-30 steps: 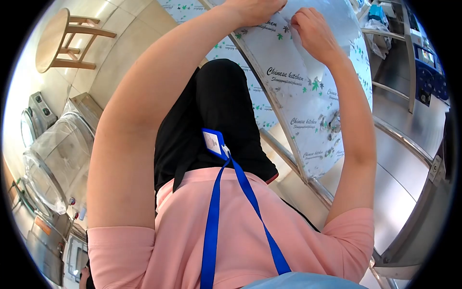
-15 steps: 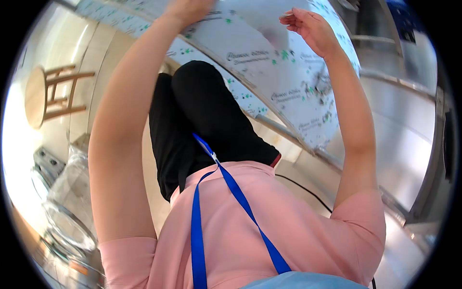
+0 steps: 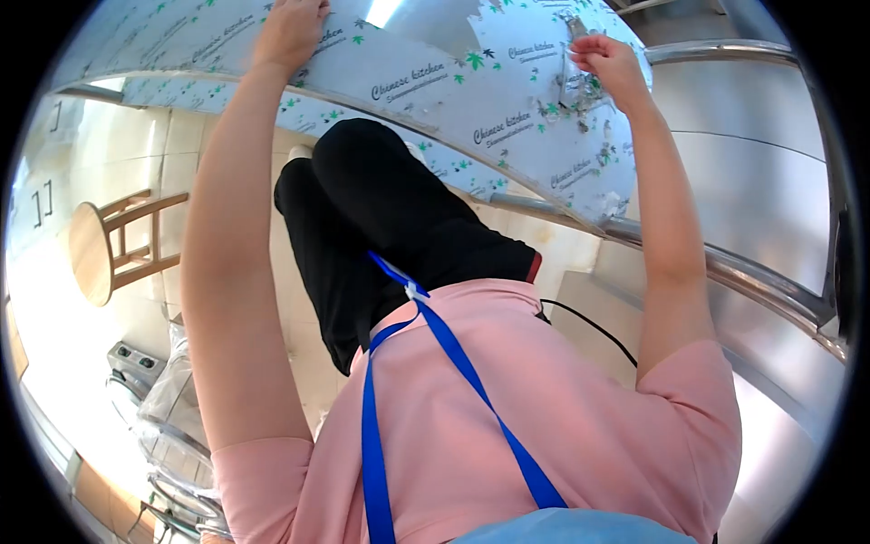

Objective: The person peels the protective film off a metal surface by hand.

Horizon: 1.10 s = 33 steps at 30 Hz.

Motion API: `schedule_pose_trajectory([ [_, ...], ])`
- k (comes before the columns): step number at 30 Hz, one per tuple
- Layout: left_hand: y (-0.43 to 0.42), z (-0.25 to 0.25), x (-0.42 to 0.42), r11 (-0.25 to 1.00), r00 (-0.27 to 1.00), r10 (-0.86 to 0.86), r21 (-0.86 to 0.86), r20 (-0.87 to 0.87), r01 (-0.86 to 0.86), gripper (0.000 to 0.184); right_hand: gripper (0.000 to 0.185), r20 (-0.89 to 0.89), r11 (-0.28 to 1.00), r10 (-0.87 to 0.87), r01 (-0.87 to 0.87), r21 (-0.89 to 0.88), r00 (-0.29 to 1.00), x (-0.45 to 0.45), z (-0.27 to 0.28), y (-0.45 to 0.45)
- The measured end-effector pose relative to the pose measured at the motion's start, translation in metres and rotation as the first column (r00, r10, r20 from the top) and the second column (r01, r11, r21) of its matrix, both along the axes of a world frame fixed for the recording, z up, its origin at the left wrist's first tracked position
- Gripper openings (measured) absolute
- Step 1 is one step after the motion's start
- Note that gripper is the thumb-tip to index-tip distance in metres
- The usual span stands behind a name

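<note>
A steel tabletop (image 3: 412, 95) lies ahead of me, covered with pale film printed "Chinese kitchen" and green leaves. My left hand (image 3: 290, 38) is over its left part at the top of the view, fingers curled in. What those fingers hold, if anything, is hidden. Over the right part is my right hand (image 3: 612, 68), its fingertips drawn together; I cannot make out anything between them. Grey, crumpled scraps (image 3: 573, 86) lie beside these fingertips. Between the hands, a bare shiny patch (image 3: 435, 27) of metal shows past the film's edge.
Steel rails (image 3: 725, 53) and panels stand at the right. To the left, a wooden stool (image 3: 127, 245) appears sideways on the tiled floor. Below it are plastic-wrapped metal chairs (image 3: 177, 426) and a small box with knobs (image 3: 136, 360). A black cable (image 3: 594, 331) hangs by my right side.
My left hand has moved left along the tabletop. My right hand has shifted slightly right and down, to the grey scraps. The view has turned a little, bringing more tabletop in.
</note>
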<state>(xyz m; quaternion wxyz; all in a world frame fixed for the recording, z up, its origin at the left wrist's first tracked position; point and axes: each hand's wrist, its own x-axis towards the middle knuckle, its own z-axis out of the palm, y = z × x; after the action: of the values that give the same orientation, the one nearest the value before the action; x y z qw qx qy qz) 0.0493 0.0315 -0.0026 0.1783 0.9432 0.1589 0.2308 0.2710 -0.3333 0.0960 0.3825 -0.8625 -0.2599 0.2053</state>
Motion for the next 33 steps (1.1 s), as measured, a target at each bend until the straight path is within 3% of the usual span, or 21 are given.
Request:
schedule_pose_trajectory([
  [2,0.002,-0.002,0.002,1.0,1.0,-0.002,0.013,0.008,0.002,0.014,0.024,0.192,0.985,-0.009,0.041,-0.166,0.981,0.002,-0.001,-0.006],
  [3,0.002,-0.002,0.002,1.0,1.0,0.0,0.019,0.009,0.0,0.015,0.029,0.379,0.97,0.117,-0.023,-0.243,0.918,0.004,-0.003,-0.009],
  [9,0.002,0.0,0.002,1.0,1.0,0.014,0.02,-0.005,-0.014,0.015,0.026,0.622,0.829,0.351,0.076,-0.554,0.7,0.01,-0.015,-0.018],
  [12,0.002,0.001,0.002,1.0,1.0,0.012,0.018,-0.002,-0.012,0.015,0.029,0.781,0.926,0.362,-0.1,-0.364,0.509,0.014,-0.027,-0.019],
  [15,0.0,0.002,0.0,0.999,1.0,0.018,0.03,-0.005,-0.018,0.015,0.025,0.625,0.757,0.399,0.144,-0.638,0.671,-0.008,-0.019,0.002],
  [18,0.001,0.0,0.001,0.999,1.0,0.012,0.052,0.005,-0.012,0.015,0.024,0.631,0.733,0.446,0.145,-0.664,0.635,-0.019,-0.025,0.021],
  [21,0.002,-0.002,0.001,0.995,1.0,-0.022,0.098,-0.004,0.023,0.016,0.028,0.75,0.801,0.506,0.09,-0.592,0.425,-0.008,-0.042,0.023],
  [24,0.003,0.0,0.001,0.997,1.0,-0.011,0.076,-0.012,0.012,0.016,0.032,0.843,0.892,0.417,0.026,-0.452,0.339,0.001,-0.052,0.032],
  [27,0.001,0.002,0.002,0.997,0.999,0.005,0.078,-0.037,-0.002,0.017,0.033,0.817,0.847,0.49,0.056,-0.529,0.304,0.005,-0.055,0.038],
  [30,0.001,0.001,0.002,0.996,0.998,0.003,0.09,-0.055,0.002,0.017,0.032,0.552,0.617,0.442,0.207,-0.759,0.707,-0.019,-0.023,0.067],
  [33,0.0,0.003,0.003,0.996,0.998,0.016,0.093,-0.066,-0.01,0.017,0.029,0.786,0.915,0.337,0.015,-0.403,0.518,-0.006,-0.047,0.065],
])
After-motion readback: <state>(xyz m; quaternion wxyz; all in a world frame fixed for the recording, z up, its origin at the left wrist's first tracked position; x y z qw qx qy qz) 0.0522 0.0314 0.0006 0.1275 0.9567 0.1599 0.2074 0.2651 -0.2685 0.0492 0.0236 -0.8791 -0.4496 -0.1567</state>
